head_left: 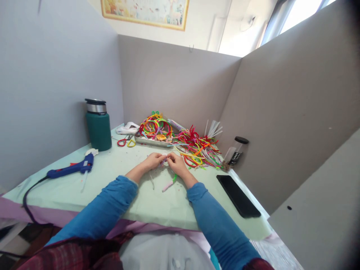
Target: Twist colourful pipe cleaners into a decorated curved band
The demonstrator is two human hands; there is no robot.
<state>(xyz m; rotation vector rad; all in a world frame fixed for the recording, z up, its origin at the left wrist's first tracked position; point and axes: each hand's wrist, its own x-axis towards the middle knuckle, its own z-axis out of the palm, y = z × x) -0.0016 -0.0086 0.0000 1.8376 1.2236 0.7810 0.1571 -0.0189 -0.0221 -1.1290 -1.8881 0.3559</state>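
My left hand [153, 161] and my right hand [177, 165] meet over the middle of the table. Fingers of both are pinched on a small purple pipe cleaner [163, 161], mostly hidden by the fingertips. Just below my right hand lies a pink and green pipe cleaner piece [168, 186]. A thin greyish strand [152, 180] hangs or lies beneath my left hand; which of the two I cannot tell.
Behind the hands stand a metal tray [153, 141] of bent pipe cleaners and a loose heap of pipe cleaners [197, 144]. A blue glue gun [70, 168], green bottle [99, 129] and scissors [131, 143] are left. A black phone [238, 195] and clear bottle [235, 153] are right.
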